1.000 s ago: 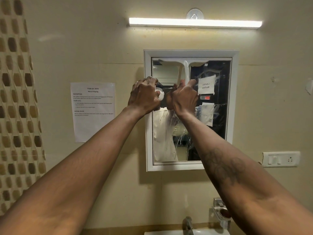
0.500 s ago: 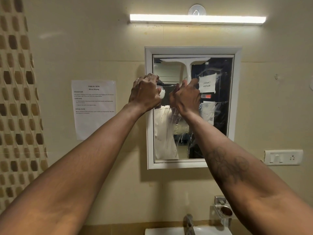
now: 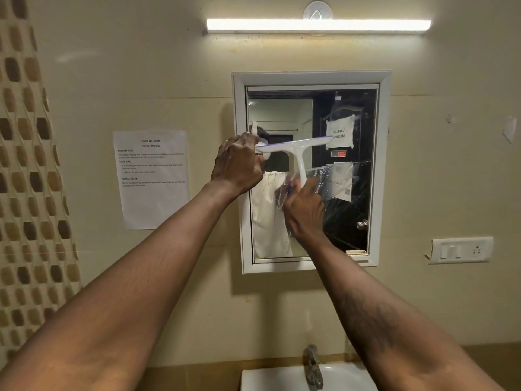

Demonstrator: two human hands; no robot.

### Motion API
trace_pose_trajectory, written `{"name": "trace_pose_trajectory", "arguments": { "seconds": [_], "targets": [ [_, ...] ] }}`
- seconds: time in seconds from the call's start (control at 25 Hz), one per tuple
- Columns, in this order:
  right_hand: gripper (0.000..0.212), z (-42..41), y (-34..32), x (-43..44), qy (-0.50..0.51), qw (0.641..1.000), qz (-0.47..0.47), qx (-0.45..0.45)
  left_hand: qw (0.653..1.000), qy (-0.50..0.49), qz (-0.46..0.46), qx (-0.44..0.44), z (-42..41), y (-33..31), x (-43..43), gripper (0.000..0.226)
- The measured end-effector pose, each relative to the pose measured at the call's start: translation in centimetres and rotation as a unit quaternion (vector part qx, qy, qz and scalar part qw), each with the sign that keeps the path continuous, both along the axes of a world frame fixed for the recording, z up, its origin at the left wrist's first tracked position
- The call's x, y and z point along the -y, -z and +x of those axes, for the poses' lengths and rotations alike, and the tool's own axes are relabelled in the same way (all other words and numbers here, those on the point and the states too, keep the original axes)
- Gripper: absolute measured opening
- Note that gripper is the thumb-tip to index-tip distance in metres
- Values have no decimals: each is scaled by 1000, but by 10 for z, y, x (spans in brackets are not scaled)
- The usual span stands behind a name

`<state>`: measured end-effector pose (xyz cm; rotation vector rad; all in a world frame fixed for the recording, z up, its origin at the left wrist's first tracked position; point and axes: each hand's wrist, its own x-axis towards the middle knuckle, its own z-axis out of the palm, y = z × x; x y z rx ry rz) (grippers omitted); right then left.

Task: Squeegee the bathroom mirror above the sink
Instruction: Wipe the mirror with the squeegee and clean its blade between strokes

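A white-framed mirror [image 3: 310,79] hangs on the beige wall above the sink [image 3: 282,378]. A white squeegee [image 3: 293,148] lies against the glass, its blade roughly level at about a third of the way down and its handle pointing down. My right hand [image 3: 304,210] grips the lower end of the handle. My left hand [image 3: 239,165] is curled round a small white object at the blade's left end, by the mirror's left frame; what that object is stays hidden. Droplets and streaks [image 3: 329,179] cover the glass below the blade.
A printed task sheet [image 3: 152,179] is taped to the wall left of the mirror. A switch plate [image 3: 461,249] sits to the right, a tube light [image 3: 318,25] above. The tap [image 3: 313,365] stands over the sink. Patterned tiles [image 3: 25,193] line the left wall.
The squeegee has come down from the mirror's top edge to about a third of the way down. Both hands have dropped with it, the right hand furthest.
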<state>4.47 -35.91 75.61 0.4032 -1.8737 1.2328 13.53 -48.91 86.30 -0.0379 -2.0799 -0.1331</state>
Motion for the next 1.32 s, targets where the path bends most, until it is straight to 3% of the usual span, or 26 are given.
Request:
{"name": "trace_pose_trajectory", "arguments": {
  "seconds": [0.2, 0.32, 0.52, 0.72, 1.12, 1.32],
  "targets": [
    [27, 12, -2, -6, -12, 1000, -1, 2, 1000, 6, -9, -6, 6, 0, -3, 37],
    [26, 11, -36, -11, -28, 998, -35, -47, 1000, 0, -17, -5, 8, -7, -1, 40],
    [28, -12, -97, -30, -4, 998, -50, -34, 1000, -6, -23, -8, 6, -16, 0, 43],
    [25, -29, -114, -38, -8, 997, -50, -53, 1000, -5, -28, -9, -7, -28, -8, 46],
    [22, -39, -59, -38, -12, 998, -54, -36, 999, 21, -27, 1, -32, -15, -34, 41],
    [52, -33, -5, -54, -5, 999, -24, 35, 999, 35, -34, 14, -33, -9, -49, 42]
  ]
}}
